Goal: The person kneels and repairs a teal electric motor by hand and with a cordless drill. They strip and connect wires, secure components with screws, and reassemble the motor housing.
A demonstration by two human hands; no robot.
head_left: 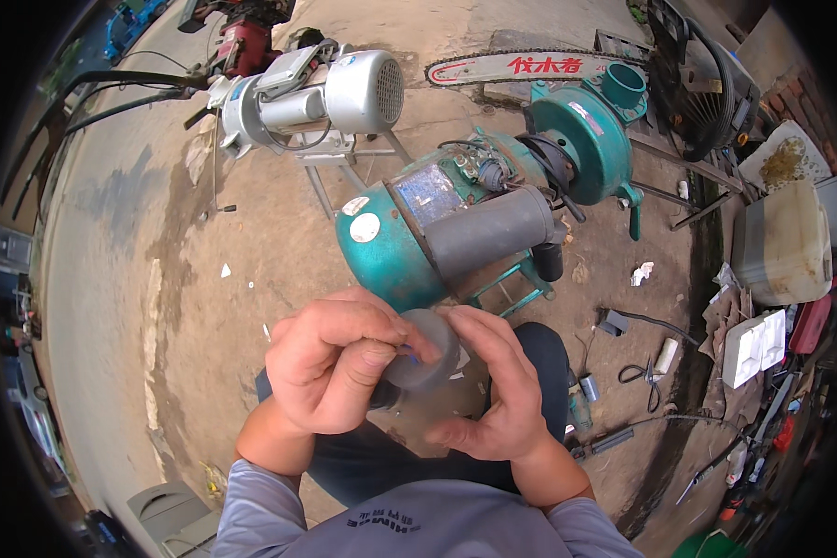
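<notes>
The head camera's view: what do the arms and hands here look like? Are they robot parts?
No, they are a person's. The left hand and right hand are bare, without gloves, and the forearms are uncovered, with no cables on them. Both sleeves are pale greyish blue and belong to a shirt with small dark printing on the chest.

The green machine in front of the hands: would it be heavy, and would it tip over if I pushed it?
The green machine is probably heavy, since it looks bulky and mostly metal. Its smooth, rounded end might be slippery to grip. A hard push could perhaps tip it, as its green legs look slim.
</notes>
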